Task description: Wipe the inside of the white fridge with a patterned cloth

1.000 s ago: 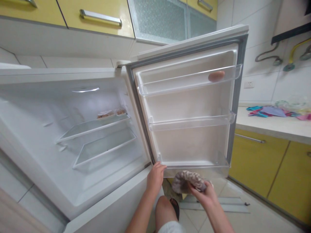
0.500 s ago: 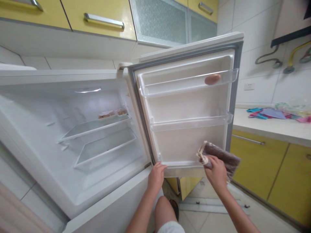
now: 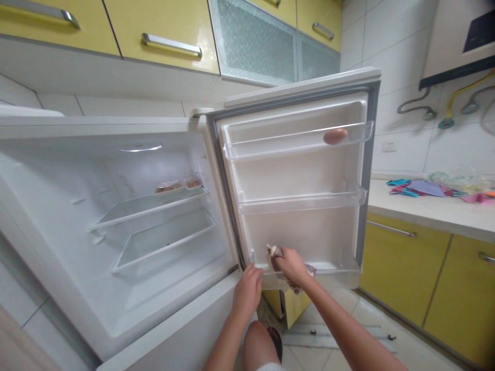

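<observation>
Cloth (image 3: 275,256) brought leftward
The right hand (image 3: 292,266) has swung from the right end of the bottom door bin (image 3: 332,278) to its left part, closer to the left hand (image 3: 247,289).

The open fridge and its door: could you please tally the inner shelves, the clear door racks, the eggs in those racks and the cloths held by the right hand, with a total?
Inner shelves: 2
Clear door racks: 3
Egg: 1
Cloth in the right hand: 1
Total: 7
</observation>
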Motion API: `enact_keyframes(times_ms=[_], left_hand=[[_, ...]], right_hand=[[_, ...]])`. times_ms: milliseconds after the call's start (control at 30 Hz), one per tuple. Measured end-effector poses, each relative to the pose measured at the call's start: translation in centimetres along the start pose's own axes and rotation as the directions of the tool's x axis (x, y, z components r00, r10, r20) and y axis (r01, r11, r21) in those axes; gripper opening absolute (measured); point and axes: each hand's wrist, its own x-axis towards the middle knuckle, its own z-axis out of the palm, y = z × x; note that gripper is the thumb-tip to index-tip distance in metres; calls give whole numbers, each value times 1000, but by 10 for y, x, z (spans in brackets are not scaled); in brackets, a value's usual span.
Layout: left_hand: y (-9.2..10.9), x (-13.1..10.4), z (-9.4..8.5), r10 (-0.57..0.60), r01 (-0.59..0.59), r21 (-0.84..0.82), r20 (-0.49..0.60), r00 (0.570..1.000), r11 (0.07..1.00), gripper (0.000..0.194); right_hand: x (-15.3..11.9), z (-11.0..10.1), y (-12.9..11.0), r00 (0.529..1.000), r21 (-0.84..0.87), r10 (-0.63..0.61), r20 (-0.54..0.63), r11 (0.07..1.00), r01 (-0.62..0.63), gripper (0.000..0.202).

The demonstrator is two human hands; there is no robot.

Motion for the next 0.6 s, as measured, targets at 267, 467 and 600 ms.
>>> enact_keyframes(times_ms=[267, 467, 600], left_hand=[[-1, -1, -2, 8, -8, -57, 0, 1000, 998, 37], [-4, -1, -3, 3, -2, -71, 5, 1000, 997, 36], [-6, -3, 1, 8, -11, -74, -30, 1000, 997, 35]], right_hand=[[1, -60, 19, 557, 643, 551, -621, 765, -39, 64], [14, -88, 10, 154, 639, 622, -768, 727, 250, 57], [40, -47, -14, 589, 282, 132, -798, 945, 169, 50]])
